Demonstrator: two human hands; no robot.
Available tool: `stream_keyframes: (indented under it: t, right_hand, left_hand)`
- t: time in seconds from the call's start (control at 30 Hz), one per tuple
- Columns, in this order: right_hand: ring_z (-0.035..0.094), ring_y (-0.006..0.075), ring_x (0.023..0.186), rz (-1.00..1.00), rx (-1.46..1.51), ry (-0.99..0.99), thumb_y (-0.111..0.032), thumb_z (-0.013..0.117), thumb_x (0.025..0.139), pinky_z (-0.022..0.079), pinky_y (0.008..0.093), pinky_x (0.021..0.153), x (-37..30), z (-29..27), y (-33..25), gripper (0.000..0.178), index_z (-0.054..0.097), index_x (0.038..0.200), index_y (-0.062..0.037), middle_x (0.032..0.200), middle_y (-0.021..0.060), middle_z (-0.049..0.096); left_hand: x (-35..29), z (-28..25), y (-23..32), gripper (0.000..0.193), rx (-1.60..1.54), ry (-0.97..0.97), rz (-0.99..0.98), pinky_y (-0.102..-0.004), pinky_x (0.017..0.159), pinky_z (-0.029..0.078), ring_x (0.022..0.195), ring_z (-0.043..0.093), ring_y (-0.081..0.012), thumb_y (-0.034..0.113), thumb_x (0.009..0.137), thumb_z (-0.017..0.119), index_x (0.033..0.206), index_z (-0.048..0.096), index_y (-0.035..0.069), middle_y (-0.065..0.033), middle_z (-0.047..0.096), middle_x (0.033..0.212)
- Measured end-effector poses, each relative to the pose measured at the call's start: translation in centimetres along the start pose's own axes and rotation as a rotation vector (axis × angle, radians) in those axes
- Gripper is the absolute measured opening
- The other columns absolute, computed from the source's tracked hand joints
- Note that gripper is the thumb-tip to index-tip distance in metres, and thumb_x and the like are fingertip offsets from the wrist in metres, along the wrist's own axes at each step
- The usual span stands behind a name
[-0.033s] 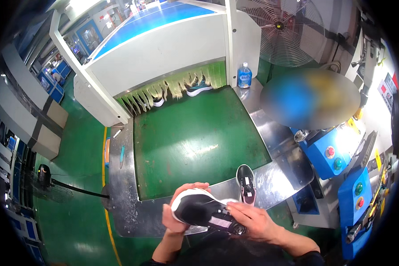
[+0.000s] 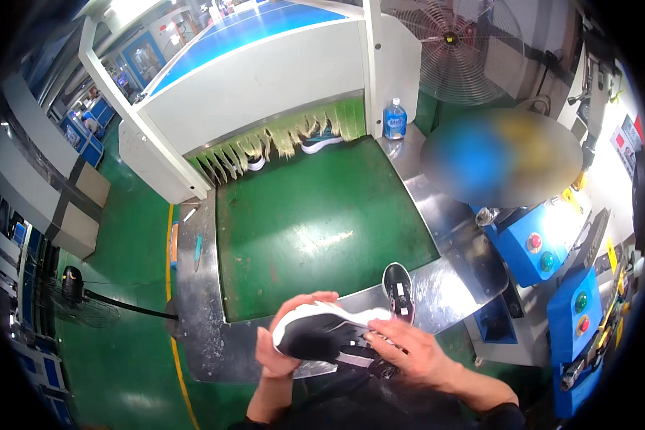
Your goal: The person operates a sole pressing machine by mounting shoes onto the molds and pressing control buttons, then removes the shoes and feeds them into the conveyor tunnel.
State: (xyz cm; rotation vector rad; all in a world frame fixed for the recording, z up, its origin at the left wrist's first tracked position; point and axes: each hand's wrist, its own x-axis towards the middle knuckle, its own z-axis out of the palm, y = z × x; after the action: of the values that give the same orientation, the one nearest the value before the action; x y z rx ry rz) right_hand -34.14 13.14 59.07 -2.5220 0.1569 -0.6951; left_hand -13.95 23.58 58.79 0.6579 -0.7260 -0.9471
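From left to right, we record the following. A black floor fan [image 2: 72, 279] stands at far left. On the metal table [image 2: 201, 315], a white pen [image 2: 189, 213] and a teal tool [image 2: 198, 248] lie on the left border. Our left hand [image 2: 276, 361] is wrapped around the toe end of a black shoe [image 2: 309, 337] with a white sole, grasping it. The shoe is held tilted on its side over the table's near edge, its sole turned away from us. Beyond it we note a green belt [image 2: 315, 222] running under a fringed curtain [image 2: 226, 159]. Our right hand [image 2: 423, 356] grasps the same shoe near its laces, fingers bent onto the upper. A second shoe [image 2: 399, 290] stands upright on the near border, just beside the right hand, toe toward the belt. Farther right we observe a blue bottle [image 2: 395, 123], a large caged fan [image 2: 451, 54] and blue control boxes [image 2: 527, 261] with red and green buttons.
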Motion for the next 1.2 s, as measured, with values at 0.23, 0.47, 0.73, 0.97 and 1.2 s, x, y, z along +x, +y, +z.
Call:
stream_keyframes:
  t: [0.23,0.47,0.73,0.97,1.2]
  right_hand:
    - [0.059,0.0238,0.108,-0.159,-0.221,0.036,-0.015,0.057,0.078,0.049,0.0416,0.09,1.5,-2.8,0.5,0.043,0.059,0.121,-0.0215,0.12,0.0112,0.057]
    - [0.062,0.0286,0.101,-0.011,-0.044,-0.03,-0.015,0.07,0.071,0.052,0.0423,0.086,-1.2,-1.4,0.7,0.066,0.048,0.133,-0.0174,0.121,0.0165,0.055]
    - [0.064,0.0287,0.096,0.339,0.549,0.089,-0.024,0.077,0.073,0.052,0.0343,0.082,-0.1,0.4,-0.2,0.078,0.038,0.137,-0.0065,0.11,0.019,0.06]
    - [0.063,0.0172,0.095,0.668,0.827,0.084,-0.029,0.078,0.072,0.048,0.0293,0.087,-0.8,1.2,-0.8,0.076,0.042,0.135,-0.0071,0.107,0.0124,0.064]
    - [0.053,0.0189,0.111,0.739,0.765,-0.017,-0.033,0.079,0.073,0.042,0.0312,0.096,0.9,-0.2,-1.2,0.088,0.031,0.136,0.0048,0.123,0.0149,0.053]
  left_hand:
    - [0.7,0.6,2.2,0.066,0.14,-0.117,-0.165,-0.047,0.105,0.034,0.124,0.044,-0.0395,0.046,0.09,0.033,0.13,0.042,-0.006,-0.0327,0.039,0.135]
    - [-0.5,-0.6,-0.5,0.067,0.333,-0.009,-0.169,-0.0428,0.102,0.038,0.12,0.048,-0.0343,0.048,0.096,0.024,0.126,0.043,-0.009,-0.0304,0.047,0.128]
    - [0.7,0.7,-2.6,0.074,0.196,0.152,0.008,-0.0433,0.107,0.031,0.128,0.04,-0.0313,0.056,0.092,0.035,0.141,0.027,0.001,-0.0213,0.038,0.139]
    - [0.8,2.3,-3.0,0.058,0.175,0.328,-0.134,-0.0367,0.101,0.038,0.118,0.049,-0.026,0.035,0.092,0.045,0.133,0.037,-0.005,-0.0176,0.048,0.13]
    - [-2.5,1.8,-3.0,0.057,0.097,0.343,-0.496,-0.0387,0.098,0.042,0.112,0.055,-0.0262,0.027,0.087,0.051,0.133,0.039,-0.004,-0.0174,0.053,0.126]
